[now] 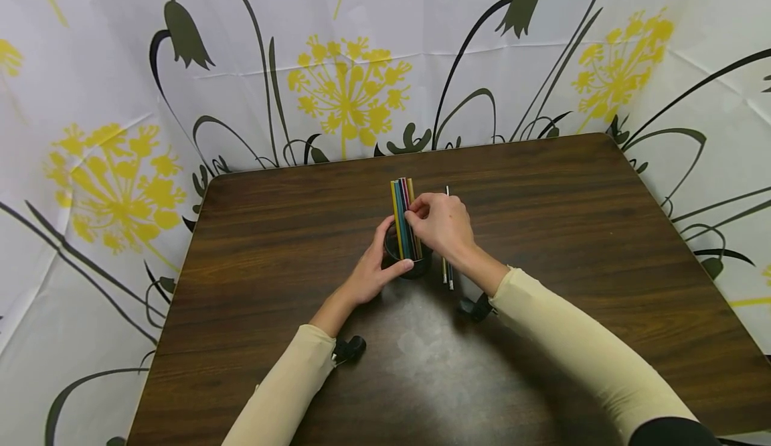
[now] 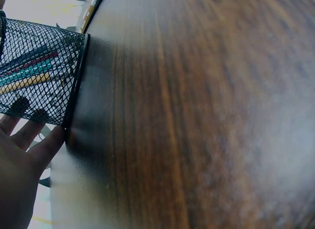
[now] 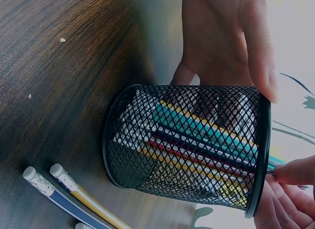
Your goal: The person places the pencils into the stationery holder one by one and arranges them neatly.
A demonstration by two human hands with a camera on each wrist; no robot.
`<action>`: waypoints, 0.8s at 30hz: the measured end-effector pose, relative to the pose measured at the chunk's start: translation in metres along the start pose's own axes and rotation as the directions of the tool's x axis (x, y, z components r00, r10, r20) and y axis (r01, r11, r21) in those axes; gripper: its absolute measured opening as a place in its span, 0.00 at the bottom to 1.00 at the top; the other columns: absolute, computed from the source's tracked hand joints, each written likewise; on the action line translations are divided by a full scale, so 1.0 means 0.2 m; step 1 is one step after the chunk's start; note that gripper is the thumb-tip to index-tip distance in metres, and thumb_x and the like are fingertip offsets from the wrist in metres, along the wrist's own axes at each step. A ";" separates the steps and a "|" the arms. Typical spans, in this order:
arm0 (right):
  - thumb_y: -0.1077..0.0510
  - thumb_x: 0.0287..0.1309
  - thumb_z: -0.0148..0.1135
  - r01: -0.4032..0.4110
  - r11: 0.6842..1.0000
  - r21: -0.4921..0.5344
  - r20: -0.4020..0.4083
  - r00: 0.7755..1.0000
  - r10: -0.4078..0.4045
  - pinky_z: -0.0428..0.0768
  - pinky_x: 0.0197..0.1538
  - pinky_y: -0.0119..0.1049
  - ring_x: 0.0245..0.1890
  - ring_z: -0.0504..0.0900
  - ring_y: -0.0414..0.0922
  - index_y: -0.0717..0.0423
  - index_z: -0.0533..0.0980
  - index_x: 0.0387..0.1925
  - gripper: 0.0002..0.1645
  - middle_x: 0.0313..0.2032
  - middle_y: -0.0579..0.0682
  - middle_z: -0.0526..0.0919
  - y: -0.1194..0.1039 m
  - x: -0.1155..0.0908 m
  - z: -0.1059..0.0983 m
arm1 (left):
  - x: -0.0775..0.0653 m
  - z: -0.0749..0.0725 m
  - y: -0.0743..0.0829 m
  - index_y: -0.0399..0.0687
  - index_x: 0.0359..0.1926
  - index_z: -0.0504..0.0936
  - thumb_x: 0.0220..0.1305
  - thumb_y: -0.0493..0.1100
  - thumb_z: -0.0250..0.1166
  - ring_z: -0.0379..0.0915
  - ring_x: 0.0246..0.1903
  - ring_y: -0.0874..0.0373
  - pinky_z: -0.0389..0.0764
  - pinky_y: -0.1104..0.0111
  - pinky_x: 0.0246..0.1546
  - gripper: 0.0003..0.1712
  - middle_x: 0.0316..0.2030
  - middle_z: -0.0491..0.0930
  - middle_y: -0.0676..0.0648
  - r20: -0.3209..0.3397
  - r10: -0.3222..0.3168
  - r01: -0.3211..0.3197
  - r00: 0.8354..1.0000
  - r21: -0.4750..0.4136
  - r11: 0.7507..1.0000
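A black mesh pencil cup (image 3: 187,145) stands upright on the table, with several coloured pencils (image 1: 399,215) inside rising above its rim. My left hand (image 1: 370,272) grips the cup from the left, thumb at the near rim and fingers around the far side; the left wrist view shows its fingers (image 2: 42,145) against the mesh. Just over the rim, my right hand (image 1: 446,225) pinches a pencil of the bunch between thumb and fingers. Its exact colour is hard to tell. To the cup's right, a few pencils (image 3: 83,194) lie on the table, partly hidden under my right hand.
The dark wood-grain table (image 1: 271,265) reaches back to a white cloth (image 1: 421,17) printed with yellow and grey flowers. A black wrist camera (image 1: 349,349) is strapped at my left sleeve, another camera (image 1: 476,307) at the right one.
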State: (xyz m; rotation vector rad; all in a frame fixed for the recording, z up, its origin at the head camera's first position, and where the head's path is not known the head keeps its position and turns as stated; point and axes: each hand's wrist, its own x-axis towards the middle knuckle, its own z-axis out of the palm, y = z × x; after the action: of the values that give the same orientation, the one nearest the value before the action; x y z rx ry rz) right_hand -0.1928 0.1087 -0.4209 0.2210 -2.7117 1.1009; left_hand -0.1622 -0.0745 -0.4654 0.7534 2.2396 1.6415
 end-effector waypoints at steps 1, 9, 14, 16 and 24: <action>0.54 0.59 0.68 -0.001 1.000 -0.001 0.001 1.000 0.001 0.77 0.24 0.35 0.21 0.80 0.38 0.54 0.84 0.31 0.07 0.25 0.45 0.84 0.00 0.00 0.00 | 0.00 0.00 0.00 0.47 0.76 0.40 0.68 0.38 0.61 0.67 0.59 0.40 0.65 0.46 0.60 0.47 0.65 0.62 0.34 0.000 0.000 0.000 1.000 0.000 1.000; 0.55 0.59 0.67 0.007 1.000 0.028 0.024 1.000 -0.007 0.77 0.24 0.35 0.22 0.80 0.38 0.54 0.84 0.31 0.07 0.25 0.44 0.84 0.01 0.01 -0.01 | 0.00 0.00 0.00 0.46 0.76 0.41 0.68 0.38 0.61 0.67 0.58 0.40 0.66 0.47 0.60 0.47 0.65 0.63 0.33 0.000 0.004 -0.004 1.000 -0.008 1.000; 0.54 0.61 0.66 0.011 0.998 0.069 0.023 1.000 -0.012 0.77 0.28 0.36 0.24 0.80 0.39 0.54 0.83 0.32 0.08 0.26 0.45 0.83 0.02 0.02 -0.05 | 0.00 0.00 0.01 0.47 0.76 0.41 0.68 0.38 0.62 0.65 0.59 0.39 0.66 0.46 0.60 0.47 0.66 0.61 0.33 -0.002 -0.003 0.003 1.000 0.001 1.000; 0.54 0.62 0.65 -0.006 0.995 0.100 0.021 1.000 0.004 0.77 0.27 0.36 0.23 0.81 0.38 0.53 0.83 0.33 0.08 0.25 0.44 0.83 0.04 0.03 -0.07 | 0.00 0.00 0.01 0.47 0.76 0.41 0.68 0.38 0.62 0.64 0.60 0.39 0.65 0.47 0.61 0.47 0.67 0.59 0.33 -0.004 -0.010 0.010 1.000 0.005 1.000; 0.53 0.63 0.63 -0.128 0.985 0.118 -0.013 0.991 0.131 0.74 0.26 0.38 0.20 0.82 0.42 0.54 0.82 0.36 0.09 0.22 0.46 0.84 0.23 0.05 -0.11 | 0.03 0.01 -0.17 0.60 0.77 0.39 0.67 0.42 0.64 0.67 0.59 0.41 0.66 0.45 0.60 0.51 0.68 0.59 0.38 -0.022 -0.022 0.023 1.000 0.017 1.000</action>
State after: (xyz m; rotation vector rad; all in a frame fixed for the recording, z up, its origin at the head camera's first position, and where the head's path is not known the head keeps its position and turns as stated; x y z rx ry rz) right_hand -0.2089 0.1570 -0.4340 0.0505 -2.6778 1.2926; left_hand -0.1754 -0.0773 -0.4967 0.7156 2.2719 1.6294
